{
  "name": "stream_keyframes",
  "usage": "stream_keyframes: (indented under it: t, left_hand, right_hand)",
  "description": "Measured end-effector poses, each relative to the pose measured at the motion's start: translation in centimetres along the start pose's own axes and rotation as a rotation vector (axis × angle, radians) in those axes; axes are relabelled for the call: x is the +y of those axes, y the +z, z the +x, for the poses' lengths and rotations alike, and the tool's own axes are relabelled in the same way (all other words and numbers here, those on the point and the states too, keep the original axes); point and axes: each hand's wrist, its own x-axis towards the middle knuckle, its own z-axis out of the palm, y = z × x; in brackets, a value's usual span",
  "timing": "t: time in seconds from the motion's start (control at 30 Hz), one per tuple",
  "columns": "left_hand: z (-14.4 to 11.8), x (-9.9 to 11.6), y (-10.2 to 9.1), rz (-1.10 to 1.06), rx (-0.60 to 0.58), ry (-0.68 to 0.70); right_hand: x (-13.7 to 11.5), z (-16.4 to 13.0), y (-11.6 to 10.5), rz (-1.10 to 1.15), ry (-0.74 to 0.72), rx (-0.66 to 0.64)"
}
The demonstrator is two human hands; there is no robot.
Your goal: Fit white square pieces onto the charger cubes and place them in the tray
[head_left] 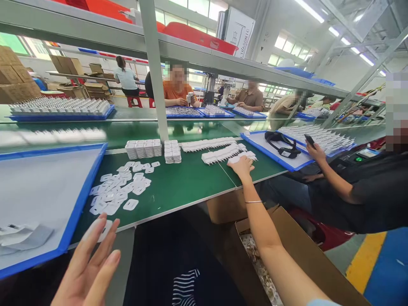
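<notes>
My right hand (242, 167) reaches to the front row of white plug housings (225, 153) with thin metal pins, its fingers curled over the pieces at the row's near end. What lies under the palm is hidden. My left hand (92, 259) is raised at the near left, palm turned inward and fingers spread. A white flat plate (106, 230) shows behind its fingertips; I cannot tell whether it touches them. Ahead of that hand lies a loose pile of white flat plates (116, 191). Behind the pile stand neat stacks of white plates (143, 148).
A blue-edged tray (84, 199) lies at left; another tray (248, 136) at right holds a black strap-like item (282, 144). A shelf post (153, 63) rises from the green table (178, 191). An open cardboard box (296, 250) stands below. A person (360, 191) holding a phone sits at right.
</notes>
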Motion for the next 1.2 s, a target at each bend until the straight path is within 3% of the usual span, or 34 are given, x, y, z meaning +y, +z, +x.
stream_keyframes:
  t: [0.1,0.2,0.33,0.47,0.53,0.63,0.77,0.87,0.93,1.0,1.1,1.2]
  left_hand:
    - [0.6,-1.6,1.6,-0.083,-0.028,-0.046]
    - [1.1,-3.2,3.4,-0.122,-0.157,-0.112]
    - [1.2,-4.7,5.4,-0.183,-0.292,-0.157]
    - [0.9,-5.1,5.3,-0.21,-0.403,-0.183]
    - [0.4,-4.8,5.0,-0.22,-0.432,-0.215]
    - [-0.9,-4.0,5.3,-0.293,-0.377,-0.266]
    - [-2.4,-3.7,6.3,-0.397,-0.234,-0.245]
    - [-2.6,-3.9,6.2,-0.405,-0.179,-0.144]
    - [-2.1,-4.0,5.4,-0.435,-0.174,-0.073]
    - [-1.4,-3.9,4.3,-0.486,-0.256,-0.052]
    - [-0.3,-3.7,2.6,-0.584,-0.439,-0.126]
    - [0.2,-3.6,1.7,-0.712,-0.568,-0.294]
  right_hand:
    - [0.1,-1.2,-0.9,0.101,-0.037,-0.024]
    - [-0.2,-4.5,-1.6,0.245,-0.139,-0.039]
    - [-1.8,-13.6,-0.7,0.475,-0.375,-0.117]
    - [-3.2,-24.4,0.8,0.88,-0.667,-0.175]
    - [-3.4,-28.2,1.1,0.968,-0.71,-0.14]
    - [-3.4,-31.4,1.2,1.032,-0.697,-0.112]
    - [-3.2,-32.4,1.4,1.133,-0.69,-0.193]
    - [-2.6,-31.4,1.1,1.181,-0.831,-0.282]
    - [-2.1,-30.2,0.4,1.215,-0.958,-0.431]
    - [-1.7,-28.9,-0.5,1.301,-0.99,-0.653]
    - [-1.5,-27.8,-2.0,1.467,-0.825,-0.888]
    - [-1.9,-27.5,-3.0,1.53,-0.548,-0.865]
